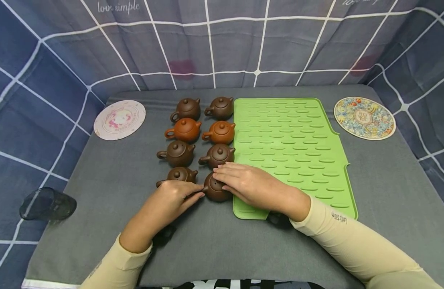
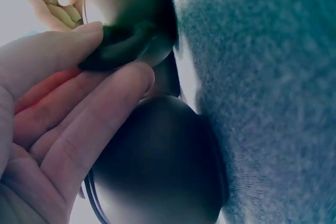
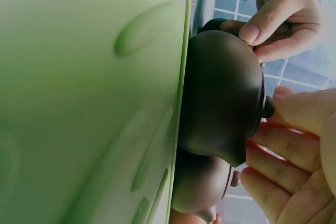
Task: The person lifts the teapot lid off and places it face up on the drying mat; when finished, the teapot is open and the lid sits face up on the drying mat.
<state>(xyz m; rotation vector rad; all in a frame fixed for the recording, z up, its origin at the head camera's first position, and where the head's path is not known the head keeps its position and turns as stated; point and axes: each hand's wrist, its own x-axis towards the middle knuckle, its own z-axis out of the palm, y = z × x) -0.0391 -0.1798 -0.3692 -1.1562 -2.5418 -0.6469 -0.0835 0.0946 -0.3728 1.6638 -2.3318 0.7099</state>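
Note:
A dark brown teapot stands at the near end of the right column, beside the green mat's left edge. My left hand pinches its handle between thumb and fingers. My right hand reaches over the same pot from the right, its fingers extended near the lid knob and the spout; firm contact is unclear. Right behind it sits another brown teapot. Partly covered by my left hand, a brown teapot ends the left column.
More brown and orange teapots continue both columns toward the back. The green ridged mat lies right of them. A pink-printed round mat is at back left, a colourful round mat at back right. A dark glass lies at the left edge.

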